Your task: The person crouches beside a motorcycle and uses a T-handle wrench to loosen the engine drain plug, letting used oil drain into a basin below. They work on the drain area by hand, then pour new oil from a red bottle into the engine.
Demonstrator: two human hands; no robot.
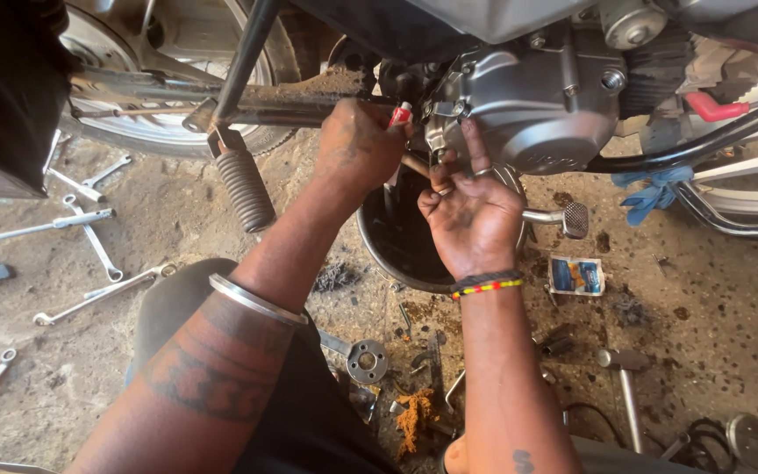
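My left hand (357,145) is closed around a small red and white tube (402,113), its tip pointing at the underside of a grey motorcycle engine case (537,105). My right hand (471,211) is raised palm-up just right of it, the index finger touching the lower edge of the case and the other fingers curled; whether something small is pinched in them I cannot tell. A dark round metal bowl (396,250) sits on the ground directly beneath both hands. A metal bangle circles my left forearm and a beaded band my right wrist.
Several spanners (89,233) lie on the dirt floor at left. A ribbed footpeg (243,184) hangs left of my hands, the brake pedal (572,219) to the right. A small blue sachet (575,275), a hammer (626,386), a round metal part (367,360) and blue cloth (651,193) lie about.
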